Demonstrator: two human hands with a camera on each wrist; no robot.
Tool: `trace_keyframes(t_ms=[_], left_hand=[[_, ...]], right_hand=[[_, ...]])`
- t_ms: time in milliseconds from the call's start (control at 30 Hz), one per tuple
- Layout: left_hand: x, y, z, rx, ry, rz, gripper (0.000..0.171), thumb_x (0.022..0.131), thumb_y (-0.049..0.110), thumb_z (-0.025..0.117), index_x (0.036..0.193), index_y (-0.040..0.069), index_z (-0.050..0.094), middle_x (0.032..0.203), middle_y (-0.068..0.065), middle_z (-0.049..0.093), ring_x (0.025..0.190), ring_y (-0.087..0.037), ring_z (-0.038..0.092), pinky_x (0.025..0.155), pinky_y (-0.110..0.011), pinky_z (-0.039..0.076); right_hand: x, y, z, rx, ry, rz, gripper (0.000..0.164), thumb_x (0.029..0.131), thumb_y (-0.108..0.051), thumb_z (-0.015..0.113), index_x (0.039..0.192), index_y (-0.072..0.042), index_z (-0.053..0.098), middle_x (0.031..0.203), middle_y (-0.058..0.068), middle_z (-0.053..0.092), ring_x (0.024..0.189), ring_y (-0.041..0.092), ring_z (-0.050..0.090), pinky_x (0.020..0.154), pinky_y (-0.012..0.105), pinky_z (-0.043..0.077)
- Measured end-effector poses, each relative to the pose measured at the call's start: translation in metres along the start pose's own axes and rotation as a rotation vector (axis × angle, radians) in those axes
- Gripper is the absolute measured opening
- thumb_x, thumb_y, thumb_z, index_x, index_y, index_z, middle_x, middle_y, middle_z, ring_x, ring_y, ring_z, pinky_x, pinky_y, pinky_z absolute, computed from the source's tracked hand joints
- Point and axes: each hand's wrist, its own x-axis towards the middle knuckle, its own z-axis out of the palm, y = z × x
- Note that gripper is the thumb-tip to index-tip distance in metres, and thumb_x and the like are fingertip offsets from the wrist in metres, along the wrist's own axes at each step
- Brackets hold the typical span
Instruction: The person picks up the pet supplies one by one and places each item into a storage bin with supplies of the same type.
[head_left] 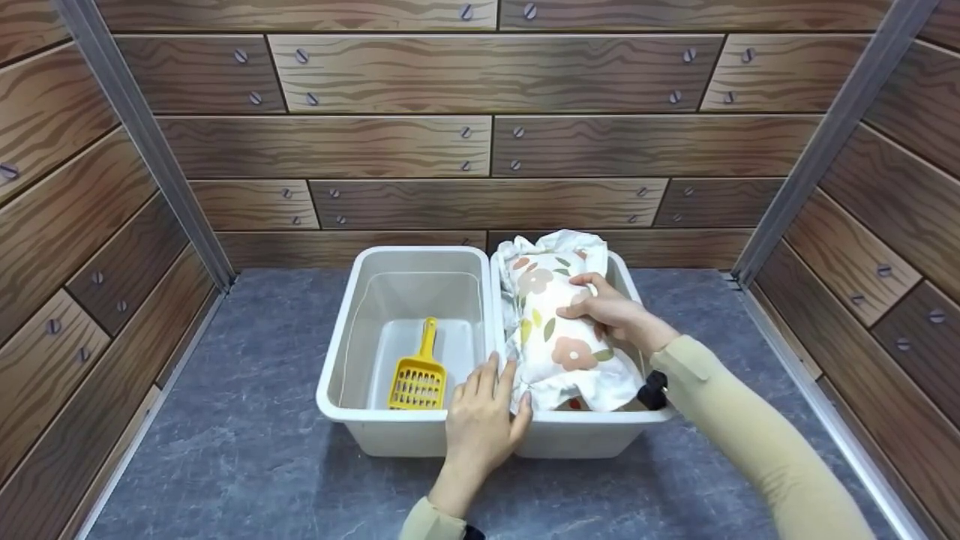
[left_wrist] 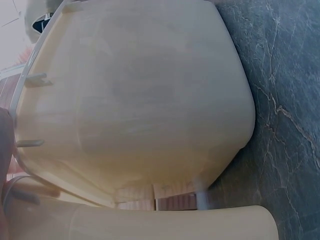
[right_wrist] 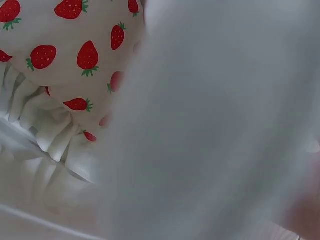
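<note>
A small frilled pillow (head_left: 551,315) with a floral print lies on top in the right-hand bin (head_left: 592,435). My right hand (head_left: 611,307) grips its right side. Beneath it is a white cloth item printed with strawberries (right_wrist: 87,55), a gathered frill along its edge; in the head view only a red speck of it shows. My left hand (head_left: 484,409) rests with straight fingers over the front rims where the two bins meet, its fingertips by the pillow's frill. Inside the left-hand bin (head_left: 397,442) lies a yellow slotted litter scoop (head_left: 418,375), handle pointing away.
Both bins stand side by side on a dark marbled floor (head_left: 240,420). Wood-patterned panels (head_left: 480,146) rise behind them and on both sides, with metal strips (head_left: 817,142) at the corners. In the left wrist view, a bin's outer wall (left_wrist: 140,100) fills most of the frame.
</note>
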Motion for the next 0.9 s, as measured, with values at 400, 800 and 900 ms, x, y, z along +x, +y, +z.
trace_keyframes(t_ms=[400,800,900], left_hand=[[0.0,0.0,0.0,0.017,0.0,0.01,0.048,0.086,0.042,0.061,0.123,0.012,0.067,0.124,-0.013,0.065,0.104,-0.026,0.064,0.078,-0.038,0.051],[0.0,-0.001,0.002,0.01,0.031,0.019,0.047,0.084,0.04,0.062,0.123,0.013,0.067,0.122,-0.014,0.066,0.103,-0.026,0.065,0.078,-0.038,0.051],[0.0,-0.001,0.002,0.008,0.034,0.018,0.047,0.085,0.04,0.062,0.123,0.012,0.067,0.122,-0.014,0.066,0.102,-0.026,0.065,0.077,-0.038,0.051]], right_hand=[[0.004,0.012,0.004,0.029,-0.041,0.083,0.074,0.088,-0.018,0.071,0.146,-0.011,0.026,0.066,-0.001,0.052,0.036,0.007,0.033,0.036,0.022,0.036],[0.007,0.02,0.009,0.001,-0.041,0.087,0.073,0.088,-0.014,0.071,0.144,-0.008,0.025,0.071,0.003,0.053,0.036,0.007,0.033,0.034,0.022,0.036],[0.008,0.02,0.009,-0.012,-0.046,0.096,0.073,0.088,-0.015,0.071,0.144,-0.007,0.026,0.065,0.001,0.051,0.035,0.007,0.033,0.033,0.023,0.036]])
